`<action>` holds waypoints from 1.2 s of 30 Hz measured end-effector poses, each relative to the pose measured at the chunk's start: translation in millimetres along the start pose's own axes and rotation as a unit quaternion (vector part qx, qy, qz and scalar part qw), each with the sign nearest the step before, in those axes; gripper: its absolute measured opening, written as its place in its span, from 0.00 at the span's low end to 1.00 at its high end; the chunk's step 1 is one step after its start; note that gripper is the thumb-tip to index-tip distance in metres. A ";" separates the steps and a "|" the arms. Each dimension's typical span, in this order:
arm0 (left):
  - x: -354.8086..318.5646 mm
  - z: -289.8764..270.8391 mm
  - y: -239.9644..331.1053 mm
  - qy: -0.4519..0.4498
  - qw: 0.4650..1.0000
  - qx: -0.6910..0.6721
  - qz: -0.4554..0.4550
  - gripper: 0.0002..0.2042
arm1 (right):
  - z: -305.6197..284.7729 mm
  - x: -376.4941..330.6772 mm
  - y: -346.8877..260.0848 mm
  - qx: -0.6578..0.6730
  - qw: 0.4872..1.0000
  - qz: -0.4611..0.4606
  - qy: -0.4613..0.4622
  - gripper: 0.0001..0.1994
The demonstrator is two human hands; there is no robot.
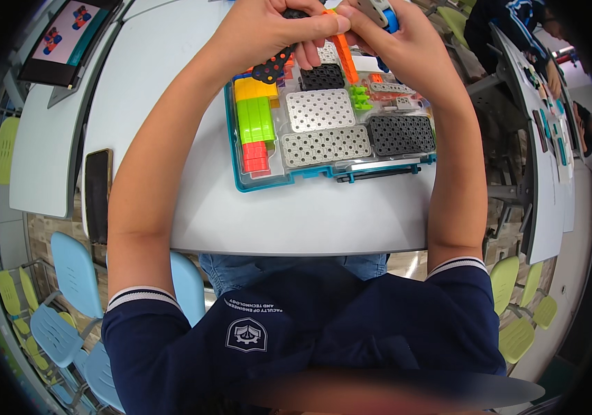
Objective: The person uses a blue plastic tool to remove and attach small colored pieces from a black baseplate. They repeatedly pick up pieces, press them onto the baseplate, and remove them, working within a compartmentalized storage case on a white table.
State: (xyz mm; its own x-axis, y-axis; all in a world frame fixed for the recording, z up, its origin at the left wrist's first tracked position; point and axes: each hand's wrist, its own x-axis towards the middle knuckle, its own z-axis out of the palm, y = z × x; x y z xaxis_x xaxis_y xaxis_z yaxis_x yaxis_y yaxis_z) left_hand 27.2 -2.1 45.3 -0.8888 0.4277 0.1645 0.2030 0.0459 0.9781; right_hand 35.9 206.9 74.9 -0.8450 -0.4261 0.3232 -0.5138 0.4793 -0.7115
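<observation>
Both my hands are raised close together above the far side of a teal-rimmed kit box. My left hand is closed round a black perforated plate with orange showing in its holes. Its thumb presses on an orange building strip that slants down between the hands. Curled around a grey building piece with a blue part, my right hand has its fingertips at the strip's upper end. How these pieces join is hidden by the fingers.
Sorted in the box are white plates, black plates, green blocks, yellow blocks and red blocks. A phone lies at the table's left edge. A screen stands at the far left, and blue chairs below.
</observation>
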 end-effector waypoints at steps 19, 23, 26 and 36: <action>10.2 -31.0 -11.0 0.074 0.995 0.028 0.059 0.12 | -66.6 -10.8 8.5 -0.072 0.995 0.060 0.039 0.10; 8.4 -45.2 -20.8 0.119 0.992 0.036 0.016 0.14 | -48.2 -6.5 8.0 -0.182 0.966 0.119 -0.136 0.12; 12.6 -56.5 -29.3 0.129 0.991 0.009 0.043 0.16 | -26.3 -9.1 19.7 -0.259 0.951 0.094 -0.137 0.17; 14.0 -67.7 -39.9 0.179 0.983 -0.017 0.032 0.19 | -25.2 -8.0 37.5 -0.314 0.932 0.015 -0.180 0.21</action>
State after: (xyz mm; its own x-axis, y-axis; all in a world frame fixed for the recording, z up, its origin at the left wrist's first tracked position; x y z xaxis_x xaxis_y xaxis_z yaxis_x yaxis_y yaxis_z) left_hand -21.2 -59.0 17.2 -0.9634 0.0834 0.2549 0.2554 -0.0046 0.9668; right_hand 19.6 247.6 61.4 -0.8140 -0.5809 -0.0017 -0.5716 0.8015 -0.1755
